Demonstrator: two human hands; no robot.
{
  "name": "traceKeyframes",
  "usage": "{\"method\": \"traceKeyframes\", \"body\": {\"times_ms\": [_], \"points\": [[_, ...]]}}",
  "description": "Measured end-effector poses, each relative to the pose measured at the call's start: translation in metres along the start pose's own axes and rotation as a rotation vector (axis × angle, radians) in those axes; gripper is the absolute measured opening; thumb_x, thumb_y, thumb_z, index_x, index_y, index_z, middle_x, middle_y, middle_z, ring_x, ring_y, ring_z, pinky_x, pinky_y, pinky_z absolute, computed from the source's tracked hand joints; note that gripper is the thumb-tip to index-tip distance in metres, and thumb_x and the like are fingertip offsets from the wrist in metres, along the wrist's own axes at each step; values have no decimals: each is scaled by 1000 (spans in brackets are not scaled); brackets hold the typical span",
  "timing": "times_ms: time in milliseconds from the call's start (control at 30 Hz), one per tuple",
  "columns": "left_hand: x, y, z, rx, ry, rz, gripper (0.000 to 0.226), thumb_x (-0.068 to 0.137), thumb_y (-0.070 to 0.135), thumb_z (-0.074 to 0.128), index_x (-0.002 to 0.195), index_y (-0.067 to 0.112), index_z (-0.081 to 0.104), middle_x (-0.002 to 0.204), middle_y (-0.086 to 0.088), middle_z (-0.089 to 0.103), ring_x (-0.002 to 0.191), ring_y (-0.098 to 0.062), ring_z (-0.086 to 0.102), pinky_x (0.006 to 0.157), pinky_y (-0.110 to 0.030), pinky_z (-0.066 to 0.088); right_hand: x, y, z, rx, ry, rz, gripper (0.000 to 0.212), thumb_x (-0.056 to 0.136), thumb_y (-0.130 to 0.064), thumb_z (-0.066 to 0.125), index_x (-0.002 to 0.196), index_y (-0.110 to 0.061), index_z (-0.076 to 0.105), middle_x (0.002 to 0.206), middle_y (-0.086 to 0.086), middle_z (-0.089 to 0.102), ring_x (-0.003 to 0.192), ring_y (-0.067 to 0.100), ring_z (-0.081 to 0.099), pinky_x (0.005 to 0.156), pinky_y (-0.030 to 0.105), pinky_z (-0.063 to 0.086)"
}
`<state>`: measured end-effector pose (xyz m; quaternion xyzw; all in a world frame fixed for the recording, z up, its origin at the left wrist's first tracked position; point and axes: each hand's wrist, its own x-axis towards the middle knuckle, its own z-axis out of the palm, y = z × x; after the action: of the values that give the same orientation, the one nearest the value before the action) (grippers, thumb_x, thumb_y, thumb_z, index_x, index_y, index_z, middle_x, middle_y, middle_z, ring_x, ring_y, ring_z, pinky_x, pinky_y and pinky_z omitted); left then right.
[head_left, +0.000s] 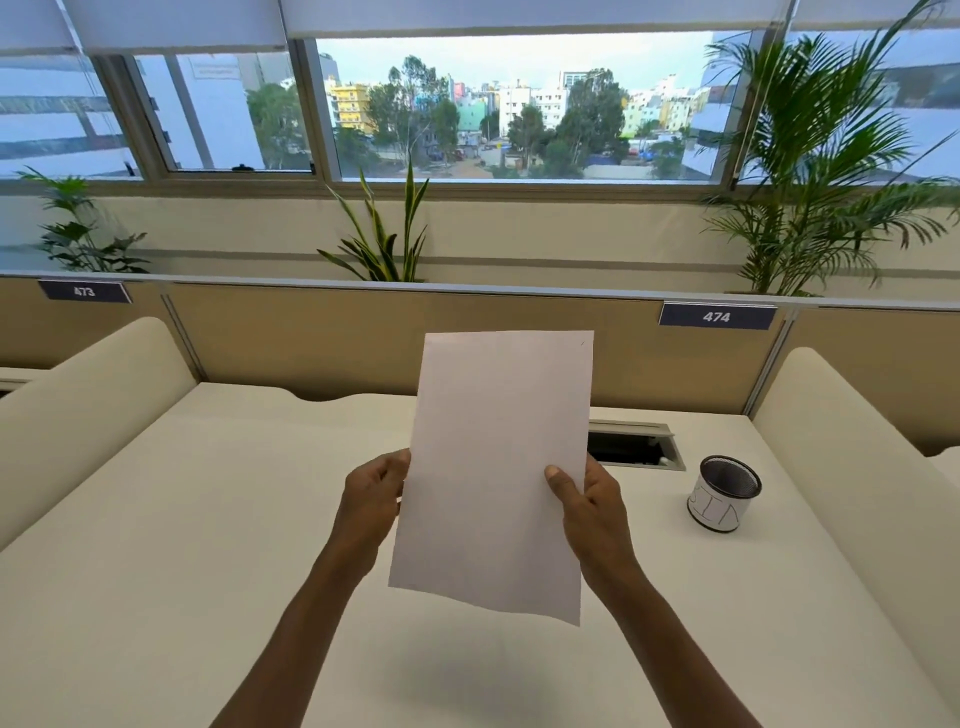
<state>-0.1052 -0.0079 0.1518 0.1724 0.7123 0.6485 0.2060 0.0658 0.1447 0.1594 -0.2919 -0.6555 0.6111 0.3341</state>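
Note:
A blank white sheet of paper hangs upright in the air above the cream desk, held in portrait position. My left hand grips its left edge about halfway up, with the fingers behind the sheet. My right hand pinches the right edge at the same height, thumb on the front face. The paper's lower edge curls slightly and casts a shadow on the desk below.
A black mesh cup wrapped in a white label stands on the desk at the right. A cable hatch lies open behind the paper. Cream side dividers flank the desk; a tan partition with potted plants closes the back.

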Motion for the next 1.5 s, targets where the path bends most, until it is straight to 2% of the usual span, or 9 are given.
{"method": "traceKeyframes", "body": {"times_ms": [100,267,400,533,700,800,967,1233,1500], "points": [[-1,-6,-4,-70,60,8,17,95,26,58,102,22,72,105,0,75,97,-19,70,88,-44,56,2,1,3,26,-11,10,22,97,-17,54,113,-31,59,104,-11,70,90,7,68,71,21,53],[3,-13,-10,-173,223,0,22,88,21,68,109,15,72,106,4,74,100,-18,69,93,-41,53,6,6,10,44,-20,17,24,93,-16,59,115,-27,62,104,-9,72,87,8,70,70,22,56],[3,-14,-21,-176,356,23,28,89,19,67,115,9,69,106,1,71,99,-19,67,91,-31,50,4,23,21,-30,8,16,19,90,-13,64,108,-17,62,101,0,74,85,16,72,66,21,56],[6,-24,-37,-168,402,20,30,88,19,68,115,8,69,106,2,70,100,-18,65,91,-29,49,-4,45,39,-190,117,-27,16,85,-14,70,100,-18,67,92,-5,72,76,15,68,67,28,56],[10,-40,-59,-175,448,6,29,86,19,70,114,8,70,107,1,71,100,-17,66,89,-28,50,-9,60,61,-254,153,-55,15,83,-13,74,98,-15,72,76,-14,68,73,-4,65,60,5,48],[14,-47,-75,-201,479,-6,30,85,19,72,112,8,70,106,1,71,99,-15,67,88,-26,49,-6,66,77,-261,139,-61,18,84,-12,72,102,-11,74,78,-16,69,75,-8,65,63,3,49],[33,-62,-109,-206,516,-42,30,83,18,73,112,9,70,107,-2,72,100,-17,67,94,-31,49,9,73,115,-250,68,-25,17,86,-13,69,102,-15,75,84,-12,73,77,4,70,70,28,61],[79,-77,-155,-72,597,-52,28,83,16,73,110,6,71,104,-2,69,97,-17,64,92,-27,46,40,87,176,-242,-62,111,12,84,-12,71,95,-11,74,73,-3,73,60,6,67,56,25,59],[155,-103,-181,65,617,-103,26,84,16,71,109,8,72,108,-5,71,100,-18,63,94,-28,46,96,107,228,-306,-151,156,18,85,-10,69,103,-11,65,67,-1,69,58,10,66,71,40,60]]}}
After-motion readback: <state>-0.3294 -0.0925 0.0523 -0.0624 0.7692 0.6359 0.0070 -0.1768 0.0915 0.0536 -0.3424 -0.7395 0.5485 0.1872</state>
